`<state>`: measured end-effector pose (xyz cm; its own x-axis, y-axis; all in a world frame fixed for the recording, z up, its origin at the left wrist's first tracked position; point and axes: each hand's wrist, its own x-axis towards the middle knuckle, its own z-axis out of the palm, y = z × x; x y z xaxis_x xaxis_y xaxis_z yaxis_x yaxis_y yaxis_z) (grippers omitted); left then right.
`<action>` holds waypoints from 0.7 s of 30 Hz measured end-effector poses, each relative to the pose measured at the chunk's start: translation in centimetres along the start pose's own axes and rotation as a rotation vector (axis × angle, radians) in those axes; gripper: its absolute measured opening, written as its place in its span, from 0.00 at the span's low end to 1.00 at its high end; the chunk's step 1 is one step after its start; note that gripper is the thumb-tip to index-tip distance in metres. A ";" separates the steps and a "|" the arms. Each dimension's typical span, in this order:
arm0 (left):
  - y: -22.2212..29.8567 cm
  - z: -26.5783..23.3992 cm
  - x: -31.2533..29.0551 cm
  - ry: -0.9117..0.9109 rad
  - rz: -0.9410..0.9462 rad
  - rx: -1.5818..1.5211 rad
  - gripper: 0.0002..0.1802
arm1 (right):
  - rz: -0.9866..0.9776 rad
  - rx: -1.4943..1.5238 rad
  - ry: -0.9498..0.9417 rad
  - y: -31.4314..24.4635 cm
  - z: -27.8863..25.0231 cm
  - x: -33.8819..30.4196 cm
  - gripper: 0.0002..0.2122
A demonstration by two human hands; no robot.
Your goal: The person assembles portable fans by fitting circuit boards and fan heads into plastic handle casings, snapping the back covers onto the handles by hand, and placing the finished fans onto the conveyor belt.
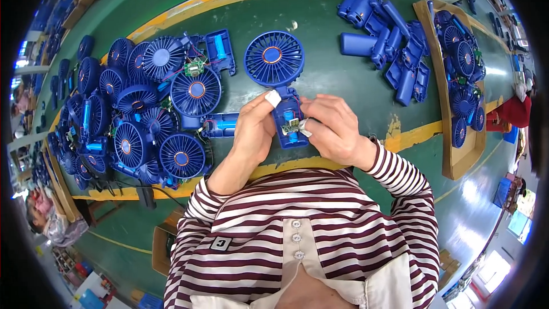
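A blue handheld fan [274, 57] lies in front of me, its round grille pointing away and its handle opened toward me. Inside the handle shows a small circuit board [293, 125] with a display, with thin wires near the neck. My left hand [254, 129] grips the handle's left side, its thumb, wrapped in white tape, up by the neck. From the right, my right hand [334, 126] closes on the handle, a white-wrapped fingertip at the board's edge. Its fingertips partly cover the handle's right side.
Many blue fans [130, 145] are heaped at the left, some with batteries and boards exposed. Loose blue handle shells [394, 46] lie at the far right of the green table [320, 51]. Beyond them, a cardboard tray [449, 154] holds more fans. Yellow tape [423, 136] lines the table edge.
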<state>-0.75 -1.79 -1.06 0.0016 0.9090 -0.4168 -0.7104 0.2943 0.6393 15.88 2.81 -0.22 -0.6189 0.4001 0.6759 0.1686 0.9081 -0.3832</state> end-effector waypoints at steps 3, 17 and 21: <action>0.0 0.4 -0.2 0.012 -0.004 0.009 0.15 | -0.017 -0.035 -0.063 -0.1 -0.4 0.4 0.08; 0.4 1.6 -0.1 0.109 -0.103 0.060 0.11 | 0.184 0.089 -0.012 1.4 0.4 1.3 0.08; 0.7 1.6 0.0 0.112 -0.082 0.031 0.10 | 0.228 0.060 -0.020 1.4 0.4 1.1 0.08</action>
<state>-0.10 -1.13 0.39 -0.0214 0.8433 -0.5370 -0.6889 0.3768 0.6192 15.13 4.48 -0.33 -0.5849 0.5909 0.5556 0.2601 0.7855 -0.5616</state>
